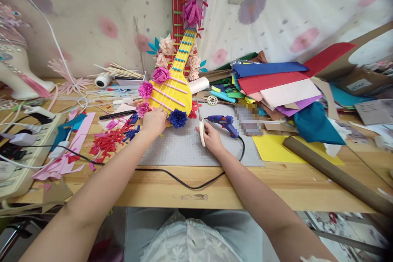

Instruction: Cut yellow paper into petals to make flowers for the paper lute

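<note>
A yellow paper pipa [172, 94] with blue frets, pink bars and white strings leans upright on the desk. Magenta paper flowers [145, 89] line its left side, and a dark blue paper flower [177, 118] sits at its bottom. My left hand [155, 122] is closed at the pipa's lower left edge, between the pink and blue flowers; its fingertips are partly hidden. In my right hand [212, 137] are white-handled scissors [202, 133], blades pointing up beside the pipa. A blue hot glue gun [221, 120] lies just right of that hand on the grey cutting mat [184, 151].
Behind stands a red paper instrument [178, 8] with pale roses. Red paper scraps [107, 143], a black pen [116, 115] and a power strip [43, 147] lie left. Coloured paper sheets [276, 82] and a brown roll [331, 172] are right. A black cord [184, 184] crosses the front.
</note>
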`<state>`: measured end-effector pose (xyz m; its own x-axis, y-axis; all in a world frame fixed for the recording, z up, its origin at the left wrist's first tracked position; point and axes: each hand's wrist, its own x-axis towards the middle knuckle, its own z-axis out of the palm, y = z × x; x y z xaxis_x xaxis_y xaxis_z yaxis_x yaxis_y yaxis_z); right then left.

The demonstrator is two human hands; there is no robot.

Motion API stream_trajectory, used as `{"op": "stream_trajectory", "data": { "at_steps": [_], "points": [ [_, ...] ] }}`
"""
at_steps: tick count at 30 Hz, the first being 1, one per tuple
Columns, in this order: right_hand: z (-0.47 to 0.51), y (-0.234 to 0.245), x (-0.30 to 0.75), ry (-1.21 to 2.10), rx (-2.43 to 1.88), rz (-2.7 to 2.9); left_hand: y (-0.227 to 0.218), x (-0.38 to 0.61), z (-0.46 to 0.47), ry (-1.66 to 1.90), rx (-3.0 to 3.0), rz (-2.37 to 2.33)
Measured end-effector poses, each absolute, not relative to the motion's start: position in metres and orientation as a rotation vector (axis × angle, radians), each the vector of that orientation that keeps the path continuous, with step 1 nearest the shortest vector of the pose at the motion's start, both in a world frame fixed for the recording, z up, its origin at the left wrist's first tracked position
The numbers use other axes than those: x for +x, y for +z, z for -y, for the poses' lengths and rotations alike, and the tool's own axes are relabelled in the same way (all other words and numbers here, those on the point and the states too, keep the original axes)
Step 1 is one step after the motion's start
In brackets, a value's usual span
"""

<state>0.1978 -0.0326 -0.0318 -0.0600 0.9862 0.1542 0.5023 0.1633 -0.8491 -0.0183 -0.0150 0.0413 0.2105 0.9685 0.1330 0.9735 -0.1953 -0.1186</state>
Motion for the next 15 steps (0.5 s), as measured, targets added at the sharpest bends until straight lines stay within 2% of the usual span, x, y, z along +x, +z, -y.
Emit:
{"op": "stream_trajectory", "data": {
  "at_steps": [8, 15],
  "points": [
    [0.033, -0.032, 0.198, 0.807, -1.433, 1.658, 0.034, -0.032, 0.014, -0.067, -2.330, 1.757],
    [0.033, -0.032, 0.199, 0.809, -1.432, 1.667, 0.027, -0.034, 0.018, -0.197, -2.311, 1.948]
  ]
}}
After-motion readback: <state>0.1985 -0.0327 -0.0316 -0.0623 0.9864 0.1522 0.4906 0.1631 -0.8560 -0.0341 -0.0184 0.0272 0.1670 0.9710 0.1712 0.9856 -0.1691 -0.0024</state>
